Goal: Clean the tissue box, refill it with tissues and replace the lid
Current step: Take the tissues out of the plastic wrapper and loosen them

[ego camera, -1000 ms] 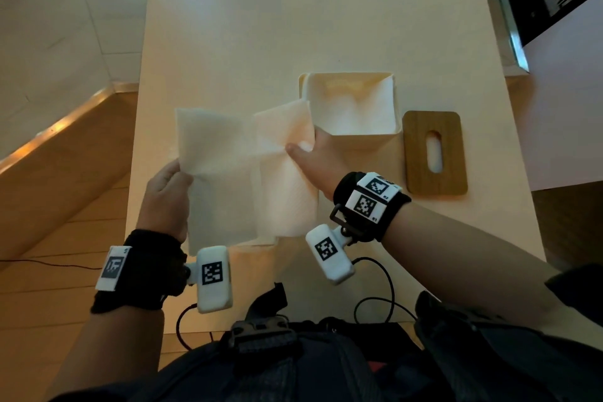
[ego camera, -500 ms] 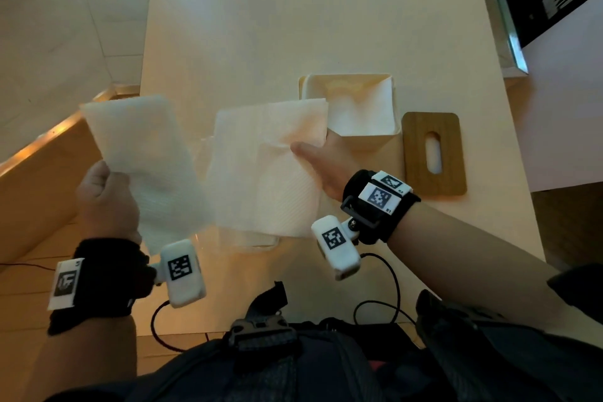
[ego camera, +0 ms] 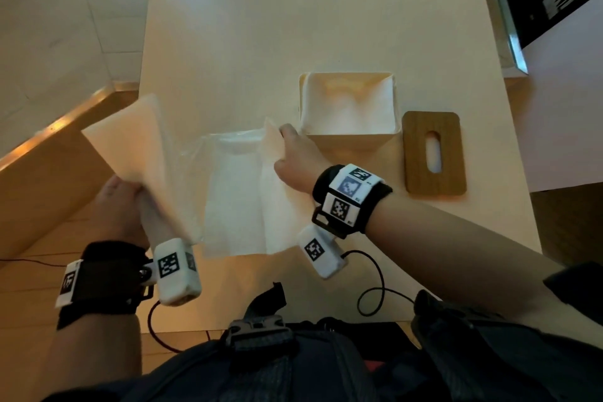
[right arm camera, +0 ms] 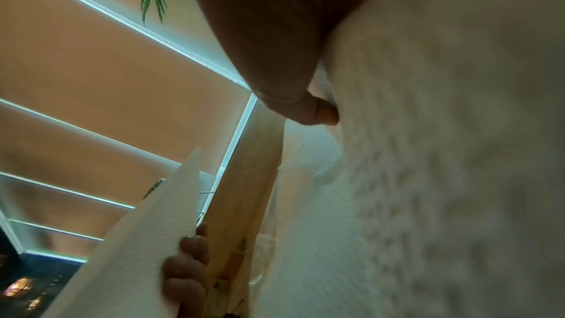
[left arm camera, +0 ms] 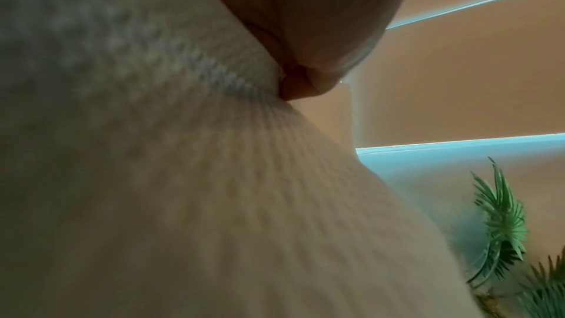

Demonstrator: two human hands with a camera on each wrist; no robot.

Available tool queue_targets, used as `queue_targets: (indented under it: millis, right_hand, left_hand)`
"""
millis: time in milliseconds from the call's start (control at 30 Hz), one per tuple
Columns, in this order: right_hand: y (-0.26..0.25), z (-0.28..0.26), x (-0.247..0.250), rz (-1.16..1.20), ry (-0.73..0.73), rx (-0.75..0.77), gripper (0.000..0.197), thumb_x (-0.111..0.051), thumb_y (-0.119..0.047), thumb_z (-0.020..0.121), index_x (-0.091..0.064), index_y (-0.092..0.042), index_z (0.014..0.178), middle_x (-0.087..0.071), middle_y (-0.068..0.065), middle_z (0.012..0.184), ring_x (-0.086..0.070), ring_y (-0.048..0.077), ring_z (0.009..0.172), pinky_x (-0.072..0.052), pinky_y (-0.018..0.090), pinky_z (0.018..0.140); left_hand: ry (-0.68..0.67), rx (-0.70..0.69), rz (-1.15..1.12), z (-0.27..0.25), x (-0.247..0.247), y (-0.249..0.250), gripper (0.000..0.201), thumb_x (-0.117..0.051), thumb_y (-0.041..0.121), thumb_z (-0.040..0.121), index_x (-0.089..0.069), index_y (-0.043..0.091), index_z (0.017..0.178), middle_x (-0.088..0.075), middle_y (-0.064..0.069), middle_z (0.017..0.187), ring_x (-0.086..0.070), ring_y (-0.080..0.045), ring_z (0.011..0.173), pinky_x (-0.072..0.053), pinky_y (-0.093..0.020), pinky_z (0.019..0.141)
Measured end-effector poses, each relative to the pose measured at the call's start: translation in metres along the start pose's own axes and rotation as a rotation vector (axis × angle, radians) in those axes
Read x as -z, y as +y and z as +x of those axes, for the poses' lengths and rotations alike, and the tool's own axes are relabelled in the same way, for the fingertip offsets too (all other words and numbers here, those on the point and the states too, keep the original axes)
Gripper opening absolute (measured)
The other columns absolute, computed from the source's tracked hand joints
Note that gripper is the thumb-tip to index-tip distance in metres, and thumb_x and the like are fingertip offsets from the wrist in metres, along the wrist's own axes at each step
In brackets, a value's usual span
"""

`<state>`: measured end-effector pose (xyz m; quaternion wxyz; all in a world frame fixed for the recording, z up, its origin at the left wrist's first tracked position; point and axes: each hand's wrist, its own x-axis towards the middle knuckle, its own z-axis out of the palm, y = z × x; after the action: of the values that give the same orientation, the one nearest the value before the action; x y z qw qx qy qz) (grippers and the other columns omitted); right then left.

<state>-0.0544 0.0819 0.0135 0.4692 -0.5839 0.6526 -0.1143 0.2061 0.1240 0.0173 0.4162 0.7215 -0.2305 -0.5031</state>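
Two hands busy: left hand [ego camera: 119, 206] grips one tissue [ego camera: 137, 153], right hand [ego camera: 298, 160] pinches another sheet [ego camera: 248, 199]. Tissue box [ego camera: 349, 108] open at 1 o'clock, lid [ego camera: 432, 153] beside it on tabletop [ego camera: 261, 26].

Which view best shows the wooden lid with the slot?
The head view: the wooden lid lies flat on the table, whole and unobstructed, to the right of the open tissue box. Neither wrist view shows the lid; tissue and fingers fill both.
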Motion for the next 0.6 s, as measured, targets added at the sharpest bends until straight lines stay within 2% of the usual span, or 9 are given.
queue_targets:
  millis: [67,133,200,267,400,433,500,567,600]
  right_hand:
    - [-0.011,0.007,-0.006,0.015,-0.003,0.033,0.048,-0.046,-0.003,0.086,-0.031,-0.012,0.131,-0.050,0.008,0.098,-0.053,0.020,0.080,-0.045,0.028,0.065]
    - [-0.017,0.012,-0.012,0.111,-0.057,0.056,0.051,-0.045,-0.003,0.087,-0.029,-0.016,0.134,-0.050,0.004,0.085,-0.051,0.016,0.066,-0.039,0.024,0.054]
    - [-0.017,0.014,-0.016,0.258,-0.057,0.063,0.052,-0.046,-0.005,0.088,-0.030,-0.019,0.136,-0.047,-0.001,0.076,-0.049,0.013,0.062,-0.038,0.023,0.054]
    - [-0.013,0.012,-0.018,0.293,-0.008,0.058,0.056,-0.049,-0.006,0.088,-0.028,-0.020,0.138,-0.046,-0.003,0.072,-0.049,0.012,0.062,-0.040,0.023,0.056]
    - [-0.012,0.005,-0.029,0.248,0.059,0.165,0.063,-0.050,-0.001,0.085,-0.026,-0.020,0.140,-0.043,0.000,0.065,-0.048,0.017,0.058,-0.049,0.032,0.061]
    - [-0.014,0.004,-0.033,0.296,0.022,0.201,0.065,-0.055,-0.002,0.085,-0.025,-0.020,0.140,-0.045,0.002,0.066,-0.052,0.019,0.060,-0.054,0.033,0.064]
    - [-0.017,0.000,-0.038,0.517,-0.172,0.198,0.065,-0.060,-0.008,0.089,-0.025,-0.022,0.142,-0.050,0.010,0.079,-0.063,0.028,0.074,-0.060,0.042,0.072]
    - [-0.015,-0.001,-0.042,0.718,-0.306,0.137,0.046,-0.052,-0.007,0.095,-0.036,-0.012,0.137,-0.053,0.012,0.087,-0.064,0.029,0.090,-0.058,0.048,0.081]
    - [-0.011,-0.001,-0.043,0.718,-0.258,0.112,0.035,-0.047,-0.004,0.096,-0.044,-0.006,0.131,-0.055,0.009,0.086,-0.063,0.028,0.092,-0.057,0.047,0.083]
  left_hand:
    - [-0.022,-0.010,-0.037,-0.008,-0.007,0.003,0.032,-0.057,0.021,0.075,-0.069,0.018,0.105,-0.065,-0.010,0.101,-0.059,-0.028,0.093,-0.045,-0.044,0.085]
    - [-0.021,-0.007,-0.060,-0.008,-0.008,0.002,0.024,-0.057,0.019,0.077,-0.070,0.022,0.097,-0.065,-0.008,0.095,-0.056,-0.028,0.091,-0.043,-0.045,0.083]
    - [-0.035,-0.012,-0.063,-0.010,-0.009,0.002,0.017,-0.056,0.017,0.080,-0.069,0.024,0.086,-0.062,-0.005,0.085,-0.054,-0.026,0.085,-0.040,-0.043,0.080]
    - [-0.068,-0.025,-0.049,-0.011,-0.007,0.001,0.016,-0.053,0.015,0.083,-0.065,0.024,0.076,-0.056,-0.004,0.079,-0.051,-0.024,0.078,-0.037,-0.040,0.077]
    - [-0.105,-0.009,-0.054,-0.010,-0.009,-0.008,0.019,-0.050,0.010,0.088,-0.064,0.020,0.078,-0.057,-0.005,0.080,-0.054,-0.021,0.075,-0.042,-0.035,0.071]
    - [-0.092,0.003,-0.047,-0.009,-0.010,-0.009,0.019,-0.050,0.010,0.088,-0.064,0.019,0.080,-0.058,-0.006,0.081,-0.055,-0.021,0.075,-0.042,-0.034,0.070]
    - [-0.061,0.030,-0.017,-0.006,-0.009,-0.012,0.019,-0.049,0.010,0.088,-0.064,0.020,0.082,-0.059,-0.005,0.081,-0.055,-0.021,0.074,-0.041,-0.034,0.069]
    - [-0.032,0.049,0.016,-0.003,-0.008,-0.015,0.019,-0.048,0.009,0.088,-0.062,0.020,0.082,-0.058,-0.005,0.081,-0.054,-0.021,0.073,-0.041,-0.034,0.067]
    - [-0.023,0.049,0.040,-0.003,-0.008,-0.017,0.019,-0.047,0.009,0.088,-0.062,0.020,0.082,-0.058,-0.006,0.080,-0.054,-0.021,0.073,-0.041,-0.033,0.065]
